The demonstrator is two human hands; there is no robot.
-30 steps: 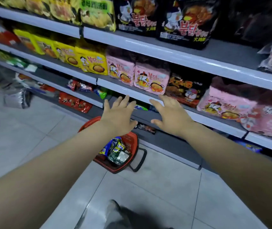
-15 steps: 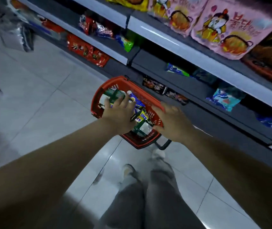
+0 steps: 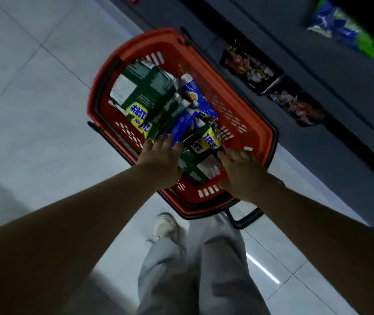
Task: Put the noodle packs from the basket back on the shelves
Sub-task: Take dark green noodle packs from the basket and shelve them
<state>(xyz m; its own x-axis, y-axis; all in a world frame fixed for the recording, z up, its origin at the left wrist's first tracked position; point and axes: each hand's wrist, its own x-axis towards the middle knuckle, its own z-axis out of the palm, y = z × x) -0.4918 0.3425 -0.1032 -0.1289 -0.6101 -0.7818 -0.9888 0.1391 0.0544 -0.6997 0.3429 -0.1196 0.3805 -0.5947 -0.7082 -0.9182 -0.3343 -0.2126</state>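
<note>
**A:** So, from the head view, where are the noodle packs lying?

**B:** They are all sitting in the red basket (image 3: 158,34) on the floor, ahead of and below both hands. The shelves (image 3: 318,71) are running along its far right side.

**A:** Which hand is reaching nearer?

**B:** The left hand (image 3: 158,160). Its fingers are stretching out straight, tips touching the near end of the blue pack (image 3: 195,103). That pack is lying with its long axis pointing away from the person, slanting a little, so a short end is facing the hand.

**A:** And the right hand (image 3: 241,171)?

**B:** It is hovering over the near right corner, fingers spreading, gripping nothing. Blur is hiding any contact. The 2 hands are working apart, with 1 green-and-yellow pack (image 3: 204,144) lying between them, probably the easiest to pinch from both sides.
</note>
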